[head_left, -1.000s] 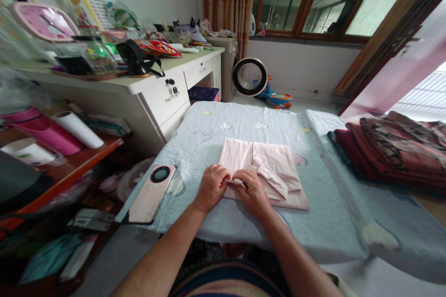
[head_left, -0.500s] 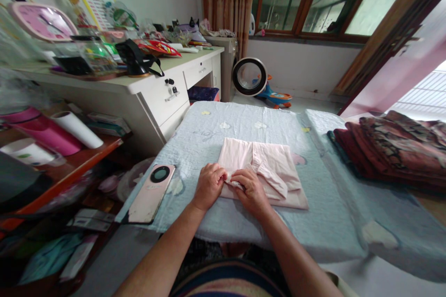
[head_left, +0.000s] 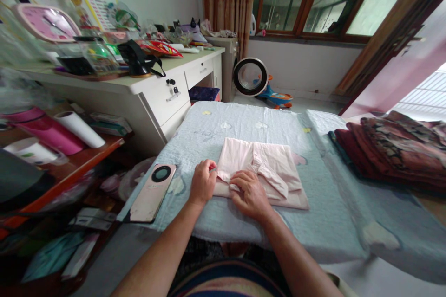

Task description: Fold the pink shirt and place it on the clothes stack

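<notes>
A pale pink garment (head_left: 275,158), which looks like a folded shirt, lies flat on the bed-like surface in front of me. A narrow band or sleeve end slants across its right half. My right hand (head_left: 249,192) rests on its near left part, with a fold of the cloth between thumb and fingers. Just off the garment's left edge is my left hand (head_left: 204,182), its fingers curled and the thumb slightly apart from them. I see nothing held in it.
A light blue patterned sheet (head_left: 230,116) covers the surface. A pink phone (head_left: 148,199) lies at its left edge. Folded dark red clothes (head_left: 376,148) are stacked at right. Left stand a cluttered desk (head_left: 135,84) and an orange-edged shelf (head_left: 101,151).
My left hand has let go of the cloth near the right hand and moved left to the garment's edge. My right hand has flattened somewhat, staying in place.
</notes>
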The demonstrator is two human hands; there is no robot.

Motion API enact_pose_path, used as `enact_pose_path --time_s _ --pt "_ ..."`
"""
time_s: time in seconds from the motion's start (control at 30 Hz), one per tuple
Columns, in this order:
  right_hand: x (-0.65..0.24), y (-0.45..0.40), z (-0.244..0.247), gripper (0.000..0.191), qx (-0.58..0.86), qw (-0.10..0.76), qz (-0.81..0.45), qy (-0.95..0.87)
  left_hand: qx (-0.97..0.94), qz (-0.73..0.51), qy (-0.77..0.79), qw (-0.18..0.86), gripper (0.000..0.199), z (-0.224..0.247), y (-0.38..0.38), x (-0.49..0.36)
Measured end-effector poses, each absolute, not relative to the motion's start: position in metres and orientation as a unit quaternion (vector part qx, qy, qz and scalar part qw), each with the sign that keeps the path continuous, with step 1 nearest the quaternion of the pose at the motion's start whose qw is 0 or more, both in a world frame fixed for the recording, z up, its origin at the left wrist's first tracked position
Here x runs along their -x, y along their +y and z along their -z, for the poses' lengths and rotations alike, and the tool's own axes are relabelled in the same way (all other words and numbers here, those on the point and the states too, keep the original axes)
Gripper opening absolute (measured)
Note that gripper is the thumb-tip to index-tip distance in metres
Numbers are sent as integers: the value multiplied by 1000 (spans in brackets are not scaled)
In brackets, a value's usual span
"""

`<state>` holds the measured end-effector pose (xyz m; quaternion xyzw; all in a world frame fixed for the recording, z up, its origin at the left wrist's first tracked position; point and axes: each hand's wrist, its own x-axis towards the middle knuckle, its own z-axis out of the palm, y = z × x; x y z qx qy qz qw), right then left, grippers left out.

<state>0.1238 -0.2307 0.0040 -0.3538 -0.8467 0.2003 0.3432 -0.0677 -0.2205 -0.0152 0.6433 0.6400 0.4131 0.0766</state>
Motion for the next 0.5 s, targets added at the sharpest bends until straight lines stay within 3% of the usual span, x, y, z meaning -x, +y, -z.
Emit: enact_pose_path --time_s 0.23,0.5 --pt "-127 -229 -3 21 332 348 -213 -850 -610 -406 663 155 27 21 -214 67" --pt "-126 -228 1 19 341 337 -211 -852 -601 -447 631 200 17 21 -211 65"
